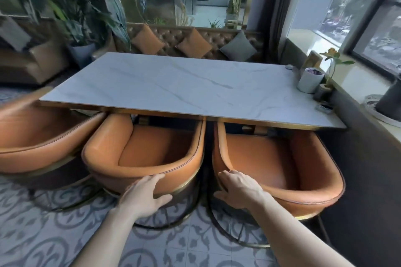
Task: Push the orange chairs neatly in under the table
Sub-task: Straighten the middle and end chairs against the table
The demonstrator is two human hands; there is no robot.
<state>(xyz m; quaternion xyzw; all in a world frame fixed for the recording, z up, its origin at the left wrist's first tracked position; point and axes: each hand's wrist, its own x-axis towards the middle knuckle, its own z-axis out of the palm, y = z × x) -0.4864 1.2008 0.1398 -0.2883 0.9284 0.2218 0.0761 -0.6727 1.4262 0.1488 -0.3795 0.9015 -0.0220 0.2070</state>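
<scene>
Three orange tub chairs stand along the near side of a white marble table (173, 84). The middle chair (152, 149) and the right chair (282, 165) have their fronts tucked under the tabletop edge. The left chair (36, 134) sits beside the table's left corner, blurred. My left hand (147, 195) lies flat against the curved back of the middle chair, fingers spread. My right hand (240, 188) wraps over the back rim of the right chair at its left end, fingers curled on the edge.
A white cup (310, 80) and small items stand at the table's right end by the window ledge. A brown tufted sofa (217, 34) with cushions runs behind the table. A potted plant (84, 50) stands at the far left. Patterned floor tiles (54, 234) lie below me.
</scene>
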